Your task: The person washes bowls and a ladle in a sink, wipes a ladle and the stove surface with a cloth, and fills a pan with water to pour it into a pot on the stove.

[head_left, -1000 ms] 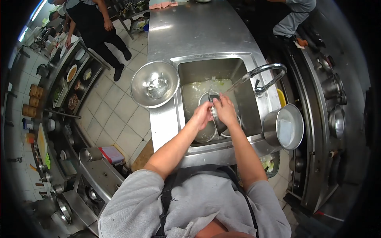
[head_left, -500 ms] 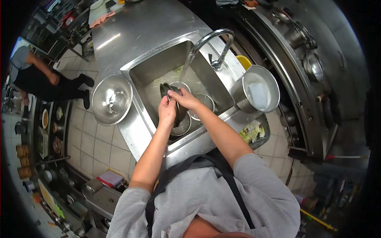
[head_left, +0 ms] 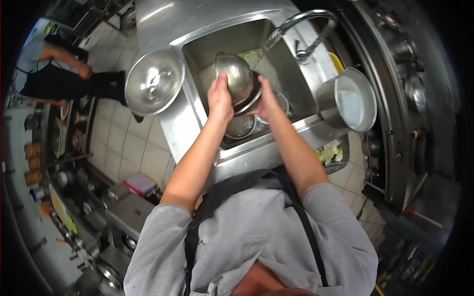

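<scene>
Over the sink (head_left: 200, 56), my left hand (head_left: 220, 100) grips a shiny metal bowl (head_left: 234, 74) by its left side. My right hand (head_left: 267, 101) is closed on the right side of a darker bowl (head_left: 253, 93), which sits against the shiny one; how far they nest cannot be made out. Water runs from the curved faucet (head_left: 301, 16) just beyond the bowls. Below my hands, round metal containers (head_left: 240, 127) stand in the water at the sink bottom, where pale green scraps float.
A large metal bowl (head_left: 155, 82) rests left of the sink. At the right stands a deep pot (head_left: 352, 100) with something pale inside, above a bin of leafy scraps (head_left: 332, 153). Another person (head_left: 54, 74) stands at the far left.
The metal bowls are raised and turned so the shiny one's rounded side shows; before, a dark rim was seen edge-on. My hands have moved apart to opposite sides. The view has shifted.
</scene>
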Motion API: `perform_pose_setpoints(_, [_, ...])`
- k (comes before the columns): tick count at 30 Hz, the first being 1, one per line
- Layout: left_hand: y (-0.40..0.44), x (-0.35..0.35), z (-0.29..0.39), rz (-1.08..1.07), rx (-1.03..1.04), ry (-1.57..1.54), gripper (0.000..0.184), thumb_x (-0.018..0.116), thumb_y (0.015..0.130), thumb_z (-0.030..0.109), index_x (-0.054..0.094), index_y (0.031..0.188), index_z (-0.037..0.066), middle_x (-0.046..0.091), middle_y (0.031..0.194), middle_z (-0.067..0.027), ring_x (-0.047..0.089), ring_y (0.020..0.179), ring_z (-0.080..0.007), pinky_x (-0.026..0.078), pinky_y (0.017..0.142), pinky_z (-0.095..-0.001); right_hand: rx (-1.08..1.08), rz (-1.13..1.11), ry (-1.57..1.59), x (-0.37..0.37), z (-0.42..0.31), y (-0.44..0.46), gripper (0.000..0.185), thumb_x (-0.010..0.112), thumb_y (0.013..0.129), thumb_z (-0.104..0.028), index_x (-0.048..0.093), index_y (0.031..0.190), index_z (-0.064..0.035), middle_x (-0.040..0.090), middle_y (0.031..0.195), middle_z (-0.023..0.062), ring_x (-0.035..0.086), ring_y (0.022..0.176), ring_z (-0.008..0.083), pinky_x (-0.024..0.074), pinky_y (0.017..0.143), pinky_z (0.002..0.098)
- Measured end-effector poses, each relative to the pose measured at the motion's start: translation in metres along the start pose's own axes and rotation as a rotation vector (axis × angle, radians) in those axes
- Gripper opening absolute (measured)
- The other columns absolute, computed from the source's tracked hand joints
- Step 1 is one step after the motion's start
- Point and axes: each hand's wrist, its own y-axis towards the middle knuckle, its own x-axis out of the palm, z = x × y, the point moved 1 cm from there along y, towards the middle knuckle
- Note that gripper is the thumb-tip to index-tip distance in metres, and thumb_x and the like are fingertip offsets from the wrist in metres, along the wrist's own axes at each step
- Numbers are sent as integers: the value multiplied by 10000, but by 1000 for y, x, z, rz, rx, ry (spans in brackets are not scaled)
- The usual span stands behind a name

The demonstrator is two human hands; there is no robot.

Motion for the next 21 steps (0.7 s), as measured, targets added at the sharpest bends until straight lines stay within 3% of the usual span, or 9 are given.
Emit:
perform_pose_setpoints(6, [16,-22,7,132,-160,-356,432,484,1015,315,464,1309,0,535,1293,-116,538,1168,-244,419,1035,-421,41,-69,-36,-20,-12,5,721,473,826,-501,436,1369,-28,469,1366,253,497,1199,476,401,963,661])
perform_pose_setpoints(7, [16,-20,8,117,-174,-377,437,480,1016,318,458,1320,6,531,1302,-115,531,1190,-250,411,1049,-443,38,-7,-34,-22,-12,6,596,463,844,-365,467,1326,-15,544,1260,252,588,1085,440,499,855,633])
perform_pose_setpoints(8, [16,-17,8,100,-190,-399,443,476,1017,322,451,1332,12,526,1311,-113,523,1211,-256,404,1062,-464,39,-9,-36,-25,-12,8,596,463,844,-365,467,1326,-15,544,1260,252,588,1085,440,499,855,633])
perform_pose_setpoints(11, [19,-18,6,101,-192,-336,446,477,1019,325,445,1338,15,518,1324,-114,491,1229,-236,380,1070,-433,52,98,-372,-34,-14,15,441,409,880,-207,523,1255,-5,652,1017,208,689,772,326,594,600,484])
perform_pose_setpoints(12, [17,-18,6,120,-190,-264,446,479,1019,323,444,1338,14,516,1327,-114,480,1235,-230,369,1075,-424,55,101,-374,-32,-18,11,441,409,880,-207,523,1255,-5,652,1017,208,689,772,326,594,600,484])
perform_pose_setpoints(14, [-6,-14,20,134,-161,-226,443,485,1018,318,450,1325,2,518,1319,-115,467,1233,-222,358,1075,-396,-152,346,-852,-25,-34,0,438,404,886,-212,523,1244,11,646,1014,218,683,761,323,593,603,452])
perform_pose_setpoints(16, [-17,-19,28,156,-106,-139,450,482,1018,317,443,1324,-10,518,1310,-119,470,1225,-219,362,1070,-381,-140,327,-1105,-23,-50,-13,457,452,887,-219,482,1279,15,639,1059,227,689,797,314,577,580,417])
perform_pose_setpoints(18, [-35,-23,34,91,-99,-148,470,479,1018,315,417,1338,-23,515,1313,-126,471,1221,-210,341,1079,-351,-789,613,-1787,-27,-48,-14,533,515,869,-239,424,1333,8,623,1128,241,683,880,341,563,656,437])
perform_pose_setpoints(21, [-44,-31,30,136,-71,-23,389,483,1017,290,481,1267,-8,564,1238,-101,516,1138,-173,347,1041,-302,-1104,642,-1845,-28,-49,-22,618,547,852,-233,358,1401,-24,626,1107,234,652,847,422,537,748,454])
